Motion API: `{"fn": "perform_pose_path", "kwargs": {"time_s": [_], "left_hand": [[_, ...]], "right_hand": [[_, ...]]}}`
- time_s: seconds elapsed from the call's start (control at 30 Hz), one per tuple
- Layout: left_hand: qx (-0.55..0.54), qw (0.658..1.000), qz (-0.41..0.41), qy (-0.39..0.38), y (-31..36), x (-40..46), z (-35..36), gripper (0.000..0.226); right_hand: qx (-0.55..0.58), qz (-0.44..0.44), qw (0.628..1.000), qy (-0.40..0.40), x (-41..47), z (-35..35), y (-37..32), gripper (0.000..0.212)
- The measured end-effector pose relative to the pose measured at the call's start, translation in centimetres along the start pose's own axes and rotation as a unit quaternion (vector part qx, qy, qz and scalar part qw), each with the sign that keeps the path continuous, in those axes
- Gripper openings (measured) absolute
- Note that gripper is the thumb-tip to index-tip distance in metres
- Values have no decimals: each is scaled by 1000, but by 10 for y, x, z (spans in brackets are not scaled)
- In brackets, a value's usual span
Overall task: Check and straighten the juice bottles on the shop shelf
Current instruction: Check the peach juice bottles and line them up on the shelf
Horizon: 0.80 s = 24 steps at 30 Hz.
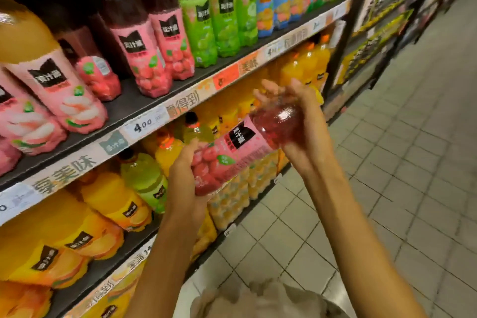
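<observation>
- Red juice bottle held tilted, off the shelf, in front of the orange bottles.
- Left hand curls round its base.
- Right hand wraps its top end.

The dark upper shelf carried pink-labelled bottles beside green bottles; the lower shelf held orange bottles (one green among them).

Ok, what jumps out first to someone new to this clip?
A red juice bottle held on its side in mid-air before the shelves, left hand gripping its base, right hand wrapped round its top. Behind it, the upper shelf carries pink, dark red and green bottles.
</observation>
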<state>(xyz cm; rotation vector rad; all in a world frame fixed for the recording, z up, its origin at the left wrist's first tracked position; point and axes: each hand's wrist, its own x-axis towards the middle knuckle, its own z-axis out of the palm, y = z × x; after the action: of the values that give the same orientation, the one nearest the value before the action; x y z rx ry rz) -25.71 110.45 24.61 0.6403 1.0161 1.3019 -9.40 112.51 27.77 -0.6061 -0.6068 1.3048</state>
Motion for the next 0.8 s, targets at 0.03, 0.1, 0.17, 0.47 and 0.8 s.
{"fn": "perform_pose_path", "kwargs": {"time_s": [0.03, 0.1, 0.17, 0.47, 0.8], "left_hand": [[19, 999, -22, -24, -3, -1, 1, 26], [55, 993, -69, -82, -11, -4, 1, 21], [93, 978, -112, -148, -21, -10, 3, 20], [215, 864, -307, -337, -86, -103, 7, 30], [373, 643, -333, -580, -177, -320, 28, 14]], "right_hand": [[17, -16, 1000, 18, -10, -9, 1, 17], [49, -57, 994, 77, -37, -24, 3, 16], [82, -102, 980, 151, -70, -39, 4, 21], [161, -274, 864, 392, -282, -79, 26, 34], [236, -469, 668, 527, -558, -80, 35, 25]]}}
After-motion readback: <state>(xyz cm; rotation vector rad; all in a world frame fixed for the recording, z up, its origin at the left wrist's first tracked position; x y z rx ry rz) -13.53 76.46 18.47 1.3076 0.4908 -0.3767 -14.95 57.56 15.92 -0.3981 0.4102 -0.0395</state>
